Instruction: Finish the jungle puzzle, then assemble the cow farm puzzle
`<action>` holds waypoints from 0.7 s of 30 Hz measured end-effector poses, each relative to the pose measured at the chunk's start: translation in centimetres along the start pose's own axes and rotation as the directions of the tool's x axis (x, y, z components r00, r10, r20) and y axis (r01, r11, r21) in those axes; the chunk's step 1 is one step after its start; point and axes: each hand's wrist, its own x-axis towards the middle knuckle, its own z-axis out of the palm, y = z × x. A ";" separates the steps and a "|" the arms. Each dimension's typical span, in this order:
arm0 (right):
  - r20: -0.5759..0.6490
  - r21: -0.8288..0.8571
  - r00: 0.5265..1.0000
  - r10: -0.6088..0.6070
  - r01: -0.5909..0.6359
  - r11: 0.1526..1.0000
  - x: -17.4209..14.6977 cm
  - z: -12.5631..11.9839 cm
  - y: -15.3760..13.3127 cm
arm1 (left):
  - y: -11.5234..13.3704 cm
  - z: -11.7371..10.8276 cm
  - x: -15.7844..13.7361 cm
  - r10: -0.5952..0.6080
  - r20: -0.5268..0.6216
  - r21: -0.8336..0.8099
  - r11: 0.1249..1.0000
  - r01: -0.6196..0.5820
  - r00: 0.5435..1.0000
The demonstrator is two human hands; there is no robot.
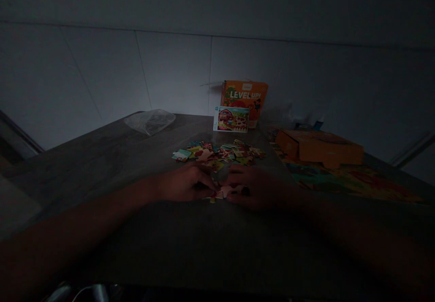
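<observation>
The scene is very dark. My left hand [186,182] and my right hand [260,186] meet low over the middle of the table, with fingers curled and pressed down. Between them lie a few joined jigsaw puzzle pieces [222,192], mostly pinkish, with a bit of yellow and red at the lower left. The fingertips of both hands grip the edges of these pieces, and the fingers partly cover them. Just beyond my hands is a loose heap of colourful puzzle pieces [234,150], with a pale green-blue piece [181,155] at its left end.
A farm picture card [233,119] leans on an upright orange box [246,93] near the wall. Clear plastic wrapping [150,120] lies at the back left. To the right, an orange carton [329,148] rests on a colourful printed sheet [340,182]. Bare grey tabletop [112,152] shows at left.
</observation>
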 end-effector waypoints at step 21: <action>0.087 -0.070 0.996 -0.034 0.040 0.997 0.0 -0.9 0.0 | -0.1 0.2 0.1 0.062 -0.009 0.002 0.998 -0.062 0.998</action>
